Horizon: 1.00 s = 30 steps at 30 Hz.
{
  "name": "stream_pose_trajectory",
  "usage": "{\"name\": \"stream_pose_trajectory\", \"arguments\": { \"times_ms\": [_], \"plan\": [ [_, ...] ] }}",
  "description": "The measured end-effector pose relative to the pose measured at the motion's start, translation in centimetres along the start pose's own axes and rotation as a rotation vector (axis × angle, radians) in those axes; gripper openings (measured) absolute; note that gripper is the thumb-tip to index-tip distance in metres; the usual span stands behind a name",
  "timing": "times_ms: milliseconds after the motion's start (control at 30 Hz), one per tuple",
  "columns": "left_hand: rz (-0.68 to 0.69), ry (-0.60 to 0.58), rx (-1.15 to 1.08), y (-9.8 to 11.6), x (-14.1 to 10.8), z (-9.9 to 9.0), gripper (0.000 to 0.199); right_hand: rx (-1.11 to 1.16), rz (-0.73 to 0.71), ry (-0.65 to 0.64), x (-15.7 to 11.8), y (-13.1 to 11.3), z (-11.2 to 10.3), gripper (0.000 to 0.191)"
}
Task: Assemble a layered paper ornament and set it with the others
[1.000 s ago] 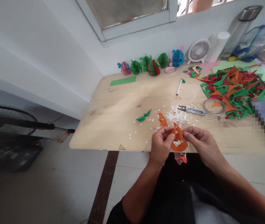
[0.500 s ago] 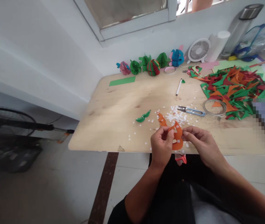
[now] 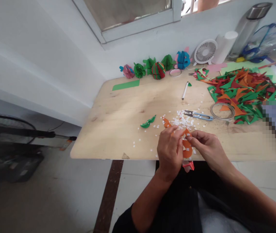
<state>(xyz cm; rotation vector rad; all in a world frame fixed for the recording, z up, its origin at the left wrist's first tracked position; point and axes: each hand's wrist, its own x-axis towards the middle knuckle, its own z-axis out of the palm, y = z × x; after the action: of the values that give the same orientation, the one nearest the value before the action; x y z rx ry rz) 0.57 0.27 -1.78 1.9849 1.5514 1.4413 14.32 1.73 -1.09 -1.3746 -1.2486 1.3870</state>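
An orange paper cutout (image 3: 187,152) with small white squares on it is held between my hands at the table's front edge. My right hand (image 3: 207,147) pinches its upper right edge between thumb and fingers. My left hand (image 3: 170,151) is closed at its left side, back of the hand towards me, which hides part of its grip. Just beyond lie another orange paper piece (image 3: 167,122) and a heap of tiny white squares (image 3: 181,119). Blue-handled thread snips (image 3: 202,116) rest to the right of that heap, and a folded green paper piece (image 3: 148,122) to its left.
Green, orange and red paper scraps (image 3: 244,94) are piled at the right, beside a tape roll (image 3: 222,111). A white pen (image 3: 184,90) lies mid-table. Along the wall stand paper ornaments (image 3: 158,70), a small fan (image 3: 205,52) and a bottle (image 3: 249,29).
My left hand has turned over the cutout, its back now covering more of the paper's left side. My right fingers have moved slightly left onto the cutout's upper part.
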Motion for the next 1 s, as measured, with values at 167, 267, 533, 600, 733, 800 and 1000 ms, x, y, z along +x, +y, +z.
{"name": "stream_pose_trajectory", "arguments": {
  "times_ms": [167,267,533,600,733,800,1000],
  "plan": [
    [0.222,-0.014,0.203,0.0,0.5,-0.2,0.017,-0.065,-0.070,-0.009,-0.1,-0.2,0.1,0.027],
    [0.204,-0.031,0.208,0.0,0.6,-0.2,0.016,-0.162,-0.124,-0.008,-0.4,-0.3,0.1,0.022],
    [0.104,-0.086,0.125,0.6,1.1,-0.5,0.010,-0.414,-0.298,0.005,-0.9,-0.5,-0.2,0.019],
    [0.082,-0.091,0.096,0.7,1.2,-0.5,0.010,-0.430,-0.312,-0.005,-1.0,-0.5,-0.3,0.019],
    [0.024,-0.108,0.026,0.8,1.2,-0.6,0.011,-0.441,-0.313,-0.001,-1.2,-0.6,-0.3,0.018],
    [-0.008,-0.111,-0.014,1.0,1.2,-0.6,0.011,-0.443,-0.310,0.003,-1.4,-0.7,-0.3,0.019],
    [-0.121,-0.098,-0.112,1.6,1.0,-0.6,0.012,-0.437,-0.311,0.001,-1.8,-0.7,-0.3,0.020]
  ]
}}
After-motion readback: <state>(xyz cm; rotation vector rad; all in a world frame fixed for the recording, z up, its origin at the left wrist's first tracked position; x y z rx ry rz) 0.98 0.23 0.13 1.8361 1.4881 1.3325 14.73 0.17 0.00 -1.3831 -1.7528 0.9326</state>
